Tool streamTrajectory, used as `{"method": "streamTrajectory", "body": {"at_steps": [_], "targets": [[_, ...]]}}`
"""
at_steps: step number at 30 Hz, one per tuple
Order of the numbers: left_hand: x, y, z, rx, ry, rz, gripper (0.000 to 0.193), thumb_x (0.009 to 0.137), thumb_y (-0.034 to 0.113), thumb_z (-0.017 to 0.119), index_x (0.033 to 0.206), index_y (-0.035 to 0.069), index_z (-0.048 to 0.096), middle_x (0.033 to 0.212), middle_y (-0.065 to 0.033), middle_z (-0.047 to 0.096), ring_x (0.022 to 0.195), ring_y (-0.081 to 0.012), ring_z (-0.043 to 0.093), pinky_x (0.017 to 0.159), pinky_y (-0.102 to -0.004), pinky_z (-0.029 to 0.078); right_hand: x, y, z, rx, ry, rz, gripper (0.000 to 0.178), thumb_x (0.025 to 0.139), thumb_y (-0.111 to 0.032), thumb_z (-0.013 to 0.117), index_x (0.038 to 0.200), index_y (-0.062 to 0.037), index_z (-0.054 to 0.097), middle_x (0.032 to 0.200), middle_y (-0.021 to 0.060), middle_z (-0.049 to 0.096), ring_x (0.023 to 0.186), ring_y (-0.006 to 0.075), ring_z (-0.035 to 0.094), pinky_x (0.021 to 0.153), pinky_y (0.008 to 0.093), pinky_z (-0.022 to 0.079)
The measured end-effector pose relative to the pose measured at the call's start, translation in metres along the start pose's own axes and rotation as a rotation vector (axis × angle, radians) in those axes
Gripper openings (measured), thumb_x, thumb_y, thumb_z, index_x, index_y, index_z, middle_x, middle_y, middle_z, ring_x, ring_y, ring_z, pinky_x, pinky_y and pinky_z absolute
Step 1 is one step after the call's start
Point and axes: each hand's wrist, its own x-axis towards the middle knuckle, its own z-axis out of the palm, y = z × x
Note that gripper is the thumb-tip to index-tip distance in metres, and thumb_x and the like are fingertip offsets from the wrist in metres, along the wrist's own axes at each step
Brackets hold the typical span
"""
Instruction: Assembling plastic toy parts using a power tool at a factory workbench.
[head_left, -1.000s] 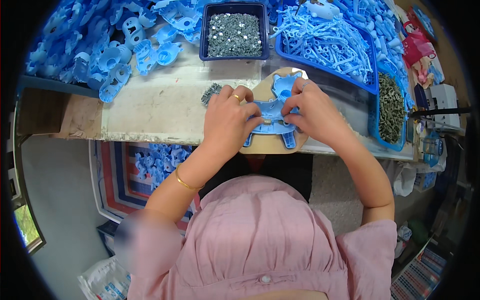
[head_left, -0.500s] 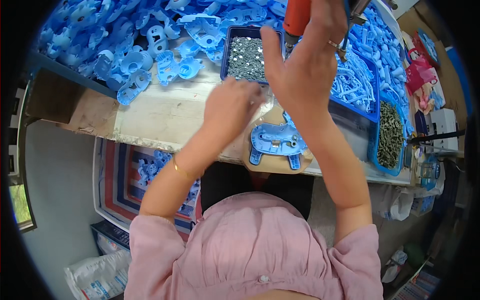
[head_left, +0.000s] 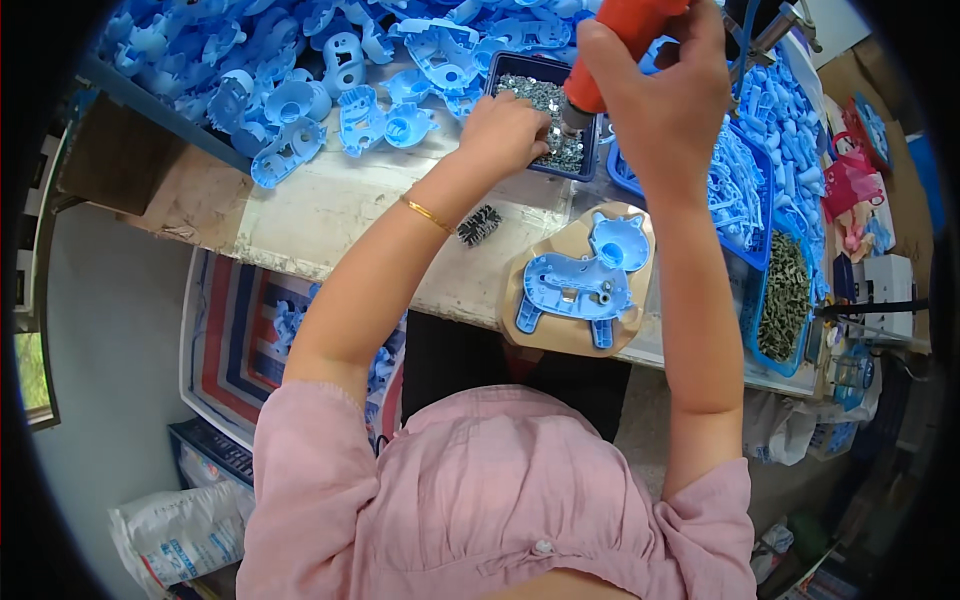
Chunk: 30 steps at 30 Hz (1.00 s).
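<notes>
My right hand (head_left: 668, 115) is wrapped around a red electric screwdriver (head_left: 590, 85), whose dark tip end points down over a dark blue tray (head_left: 572, 172) of small metal screws (head_left: 530, 92). At the tray's near left side, my left hand (head_left: 505, 133) has its fingers curled in among the screws, close to the screwdriver's tip. What those fingers pinch is hidden. Nearer to me, a light blue animal-shaped plastic shell half (head_left: 570, 284) lies hollow side up on a tan fixture board (head_left: 515, 330). A metal insert shows in the shell's right part.
Blue plastic shells (head_left: 290, 100) are heaped at the back left. A blue basket of thin blue parts (head_left: 735, 190) and a bin of dark greenish pieces (head_left: 785, 300) stand at right. On the table lies a small black-and-white patterned object (head_left: 479, 226). A striped, lined container (head_left: 215, 340) sits below.
My left hand has moved forward into the screw tray. My right hand, spread before, now grips the screwdriver, which has tilted over the tray. The shell's head part and the patterned object are uncovered.
</notes>
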Motion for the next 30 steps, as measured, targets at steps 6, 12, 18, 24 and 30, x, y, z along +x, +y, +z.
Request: {"method": "streamTrajectory", "body": {"at_steps": [6, 12, 18, 24, 30], "targets": [[-0.008, -0.003, -0.005, -0.063, 0.138, 0.066, 0.019, 0.084, 0.031, 0.073, 0.091, 0.013, 0.076, 0.092, -0.0041, 0.072, 0.09, -0.0268, 0.063, 0.077, -0.0399, 0.052, 0.008, 0.022, -0.03, -0.077, -0.159, -0.169, 0.042, 0.08, -0.009, 0.073, 0.118, -0.0007, 0.059, 0.095, 0.0078, 0.067, 0.084, 0.015, 0.064, 0.081, 0.0292, 0.051], [-0.042, 0.029, -0.012, -0.266, 0.378, 0.388, 0.016, 0.082, 0.029, 0.075, 0.087, 0.014, 0.072, 0.08, -0.0001, 0.065, 0.081, -0.0231, 0.061, 0.07, -0.0359, 0.05, -0.016, 0.029, -0.042, 0.344, -0.321, 0.077, 0.042, 0.092, -0.01, 0.059, 0.132, -0.0025, 0.049, 0.107, 0.0148, 0.067, 0.092, 0.0244, 0.068, 0.087, 0.0361, 0.055], [-0.073, 0.056, -0.007, -0.421, 0.49, 0.488, 0.021, 0.075, 0.028, 0.082, 0.083, 0.013, 0.068, 0.074, 0.0013, 0.058, 0.075, -0.0194, 0.057, 0.067, -0.0329, 0.048, -0.043, 0.02, -0.036, 0.433, -0.34, 0.116, 0.047, 0.09, -0.019, 0.054, 0.132, -0.0002, 0.049, 0.094, 0.0147, 0.068, 0.072, 0.0135, 0.061, 0.073, 0.028, 0.051], [-0.087, 0.068, -0.007, -0.54, 0.498, 0.393, 0.02, 0.077, 0.028, 0.081, 0.083, 0.013, 0.068, 0.076, -0.0002, 0.062, 0.075, -0.0206, 0.058, 0.068, -0.0336, 0.048, -0.05, 0.019, -0.038, 0.384, -0.318, 0.099, 0.039, 0.091, -0.02, 0.053, 0.123, 0.0034, 0.055, 0.082, 0.0121, 0.066, 0.065, 0.0114, 0.057, 0.059, 0.0252, 0.046], [-0.1, 0.079, -0.001, -0.818, 0.437, 0.267, 0.017, 0.082, 0.021, 0.079, 0.085, 0.008, 0.068, 0.081, -0.004, 0.065, 0.079, -0.0261, 0.06, 0.07, -0.0377, 0.049, -0.052, 0.023, -0.037, 0.556, -0.275, 0.135, 0.037, 0.09, -0.018, 0.056, 0.12, 0.0035, 0.055, 0.078, 0.0111, 0.065, 0.06, 0.0111, 0.054, 0.054, 0.0258, 0.044]]}}
